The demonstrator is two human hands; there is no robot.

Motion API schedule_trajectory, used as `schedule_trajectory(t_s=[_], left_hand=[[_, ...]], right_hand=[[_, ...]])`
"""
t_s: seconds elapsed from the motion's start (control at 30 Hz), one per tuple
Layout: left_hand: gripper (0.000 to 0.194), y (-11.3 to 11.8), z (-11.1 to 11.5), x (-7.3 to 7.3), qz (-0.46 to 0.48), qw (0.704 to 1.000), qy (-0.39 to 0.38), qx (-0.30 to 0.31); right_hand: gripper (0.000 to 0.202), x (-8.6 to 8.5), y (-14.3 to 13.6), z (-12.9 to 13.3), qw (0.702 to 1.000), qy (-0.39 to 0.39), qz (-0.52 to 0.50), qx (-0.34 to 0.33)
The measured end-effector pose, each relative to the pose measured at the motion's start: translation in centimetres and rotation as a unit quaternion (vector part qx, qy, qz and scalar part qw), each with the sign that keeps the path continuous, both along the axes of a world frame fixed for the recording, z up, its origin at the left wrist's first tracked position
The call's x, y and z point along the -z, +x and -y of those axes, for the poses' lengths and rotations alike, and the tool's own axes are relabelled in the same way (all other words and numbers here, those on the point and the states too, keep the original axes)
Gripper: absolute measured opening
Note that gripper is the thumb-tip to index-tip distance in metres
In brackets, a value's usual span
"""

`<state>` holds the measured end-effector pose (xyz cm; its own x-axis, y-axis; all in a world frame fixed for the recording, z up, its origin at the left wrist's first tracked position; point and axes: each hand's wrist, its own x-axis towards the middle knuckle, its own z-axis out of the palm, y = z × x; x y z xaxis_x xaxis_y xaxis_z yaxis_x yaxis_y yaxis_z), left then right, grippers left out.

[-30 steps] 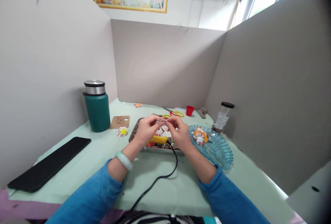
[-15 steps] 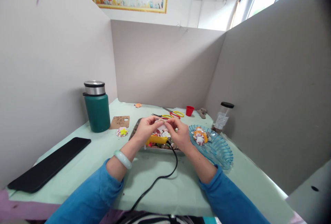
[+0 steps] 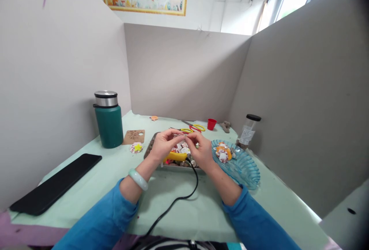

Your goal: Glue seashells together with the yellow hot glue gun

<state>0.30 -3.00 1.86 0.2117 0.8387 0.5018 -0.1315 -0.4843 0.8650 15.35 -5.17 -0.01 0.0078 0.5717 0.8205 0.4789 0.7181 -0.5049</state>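
Observation:
My left hand (image 3: 163, 145) and my right hand (image 3: 201, 150) meet above a metal tray (image 3: 173, 168), fingertips pinched close together. What they hold between them is too small and hidden to name. Under the hands, the tray contains many small white, red and brown pieces (image 3: 184, 149). A yellow-handled tool (image 3: 177, 156) lies across its near part, and a black cord (image 3: 184, 197) runs from it toward the front edge. A jade-coloured bangle circles my left wrist.
Left: green flask (image 3: 108, 125), black slab (image 3: 57, 184), brown card (image 3: 134, 137), flower-topped disc (image 3: 136, 147). Behind the tray: scissors (image 3: 196, 128), red cup (image 3: 211, 124). Right: blue plate (image 3: 248, 165) with decorated pieces, and a black-lidded jar (image 3: 248, 130). Grey partitions enclose the table.
The fingertips of both hands have shifted slightly, and the pale bit seen below them earlier no longer shows clearly. Both hands remain over the tray.

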Motion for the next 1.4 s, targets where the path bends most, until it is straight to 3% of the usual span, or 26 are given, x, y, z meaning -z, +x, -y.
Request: schedule_trajectory(t_s=[0.2, 0.53, 0.87, 1.1, 1.3, 1.4], left_hand=[[0.026, -0.1, -0.3, 0.2, 0.025, 0.999, -0.034, -0.013], [0.029, -0.1, -0.6, 0.5, 0.074, 0.991, -0.105, 0.037], [0.032, -0.3, -0.8, 0.0, 0.082, 0.963, -0.226, 0.119], [0.027, -0.4, -1.2, 0.4, 0.090, 0.954, -0.238, 0.161], [0.027, -0.2, -0.9, 0.5, 0.081, 0.960, -0.223, 0.152], [0.028, -0.1, -0.7, 0.3, 0.041, 0.972, -0.205, 0.111]], right_hand=[[0.011, 0.0, 0.0, 0.1, 1.000, 0.000, 0.004, -0.001], [0.014, -0.4, -0.3, 0.5, 1.000, -0.018, 0.009, -0.019], [0.029, 0.4, 0.1, -0.4, 0.991, -0.125, -0.006, -0.046], [0.036, 0.2, 0.1, -0.4, 0.989, -0.139, -0.004, -0.046], [0.033, 0.3, 0.1, -0.6, 0.992, -0.125, 0.011, -0.006], [0.030, 0.5, 0.2, -0.8, 0.994, -0.110, 0.006, 0.027]])
